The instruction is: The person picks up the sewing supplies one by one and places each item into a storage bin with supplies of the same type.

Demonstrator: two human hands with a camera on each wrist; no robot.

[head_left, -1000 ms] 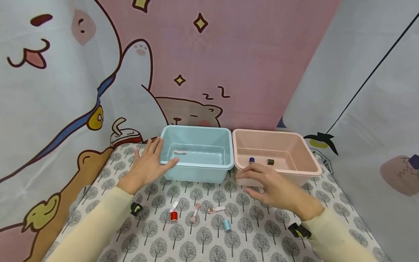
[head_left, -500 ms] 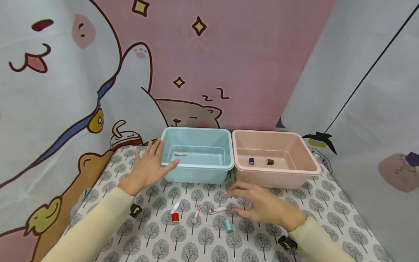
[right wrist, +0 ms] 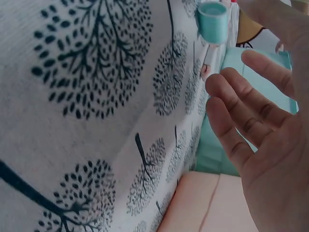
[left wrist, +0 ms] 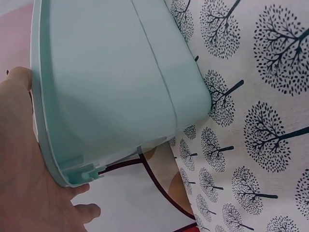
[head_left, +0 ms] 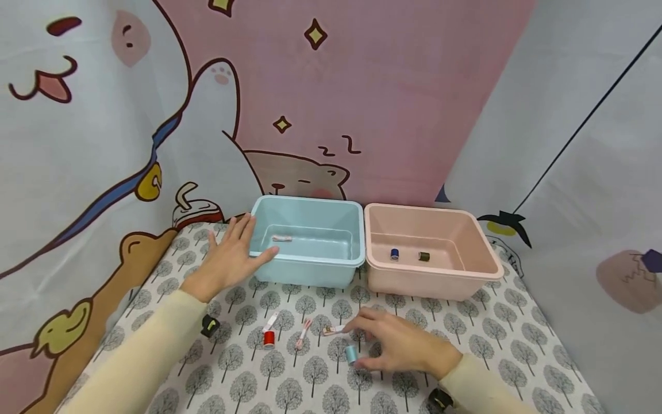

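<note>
My left hand [head_left: 224, 261] rests against the left end of the light blue bin [head_left: 305, 272], fingers extended along its rim; the left wrist view shows that rim [left wrist: 46, 140] against the palm side. Low over the cloth, my right hand [head_left: 400, 345] spreads thumb and fingers beside a light blue thread spool [head_left: 351, 355]. In the right wrist view the spool [right wrist: 213, 23] stands upright, with visible space between it and the fingers. Close to the fingertips lies a small pale pink-and-white strip [head_left: 333, 330]. Left of these are a red thread spool [head_left: 269, 339], a pink bundle [head_left: 303, 333] and a white strip [head_left: 270, 322].
A pink bin [head_left: 424, 284] stands right of the blue one, holding a dark blue spool [head_left: 395, 254] and an olive spool [head_left: 424, 256]. Inside the blue bin lies a small pinkish bundle [head_left: 281, 238]. A printed curtain [head_left: 388, 103] hangs behind.
My right hand has moved from the pink bin's front down and left to the light blue spool. The left hand stays at the blue bin.
</note>
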